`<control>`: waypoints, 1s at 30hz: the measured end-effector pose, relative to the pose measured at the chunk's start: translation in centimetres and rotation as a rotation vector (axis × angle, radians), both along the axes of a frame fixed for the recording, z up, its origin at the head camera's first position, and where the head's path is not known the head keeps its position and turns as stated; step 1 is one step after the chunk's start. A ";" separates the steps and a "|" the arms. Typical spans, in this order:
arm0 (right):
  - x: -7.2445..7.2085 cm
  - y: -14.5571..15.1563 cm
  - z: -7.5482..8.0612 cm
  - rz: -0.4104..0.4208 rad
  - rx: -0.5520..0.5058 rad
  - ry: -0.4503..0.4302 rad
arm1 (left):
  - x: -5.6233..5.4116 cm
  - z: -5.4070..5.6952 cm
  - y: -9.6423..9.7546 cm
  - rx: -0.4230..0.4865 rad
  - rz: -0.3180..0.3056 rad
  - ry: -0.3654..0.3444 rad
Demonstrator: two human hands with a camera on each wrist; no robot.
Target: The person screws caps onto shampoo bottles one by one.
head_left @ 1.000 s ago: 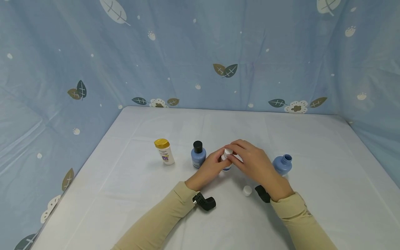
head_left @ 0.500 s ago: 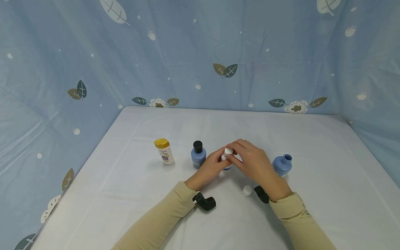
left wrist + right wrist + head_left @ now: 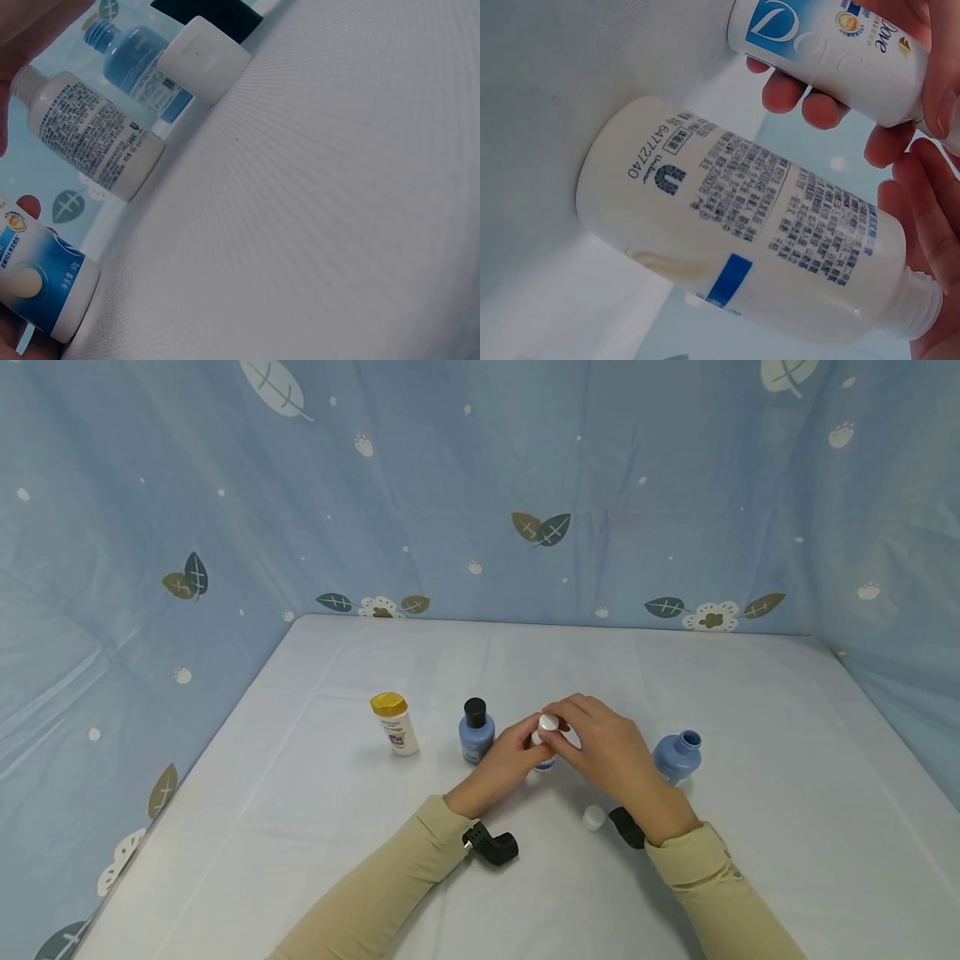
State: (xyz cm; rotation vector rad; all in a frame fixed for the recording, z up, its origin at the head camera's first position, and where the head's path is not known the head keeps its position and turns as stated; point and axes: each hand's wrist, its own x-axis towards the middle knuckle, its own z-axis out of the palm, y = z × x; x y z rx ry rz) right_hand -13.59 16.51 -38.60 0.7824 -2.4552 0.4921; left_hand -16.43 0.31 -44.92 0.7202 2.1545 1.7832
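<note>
Head view: left hand (image 3: 502, 762) grips a Dove bottle (image 3: 829, 56) standing on the table (image 3: 300, 827), right hand (image 3: 611, 747) pinching its white cap (image 3: 548, 722).
An uncapped blue bottle (image 3: 675, 760) stands to the right; a loose cap (image 3: 593, 818) lies nearer.

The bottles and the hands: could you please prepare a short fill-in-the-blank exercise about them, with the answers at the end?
1. The white bottle gripped by the left hand bears the brand name ____.
2. The white cap on it is pinched by the ____ hand.
3. The lid of the closed blue bottle is coloured ____.
4. The open bottle furthest right in the head view is coloured ____.

Missing words: Dove; right; black; blue.
</note>
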 end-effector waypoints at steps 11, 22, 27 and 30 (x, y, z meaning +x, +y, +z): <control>0.0 0.3 0.1 0.083 0.020 -0.009 | 1.5 3.2 -0.4 -0.045 0.008 -0.001; -0.2 0.4 0.0 0.137 0.022 0.025 | 0.0 -0.1 0.0 -0.060 0.047 0.024; -0.2 0.4 0.0 0.147 0.028 0.042 | 0.0 0.0 -0.1 -0.050 0.037 -0.003; -0.3 0.3 0.0 0.142 0.031 0.055 | 0.4 0.7 -0.2 -0.014 0.016 -0.020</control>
